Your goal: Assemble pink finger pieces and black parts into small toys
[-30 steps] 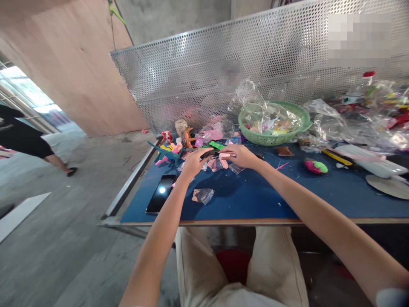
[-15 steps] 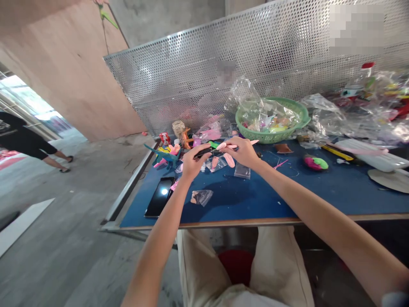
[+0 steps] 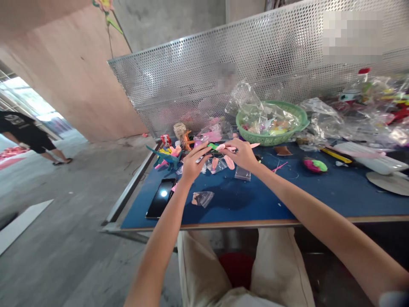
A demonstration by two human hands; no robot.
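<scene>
Both my hands meet above the back of the blue table, on a piece with pink petal shapes (image 3: 229,162) and a green part (image 3: 212,146). My left hand (image 3: 192,163) pinches it at the green end. On the pink side, my right hand (image 3: 242,155) has its fingers closed, with a pink tip (image 3: 254,145) showing beyond the knuckles. Fingers hide most of the piece. Small clear bags (image 3: 243,173) lie beneath and beside the hands. Nearer to me is another clear bag (image 3: 203,198) with a pale bit in it.
A phone (image 3: 161,198) lies left, below a blue toy figure (image 3: 169,160). A green basket (image 3: 271,139) of plastic wrap stands behind my right hand. Rightward are a yellow cutter knife (image 3: 336,155), pink-green lump (image 3: 315,165) and bottle (image 3: 350,93). A person (image 3: 25,130) stands far left.
My hands stay at almost the same spot on the piece, with the left fingers slightly shifted. The view has tilted a little. The person at far left has changed stance.
</scene>
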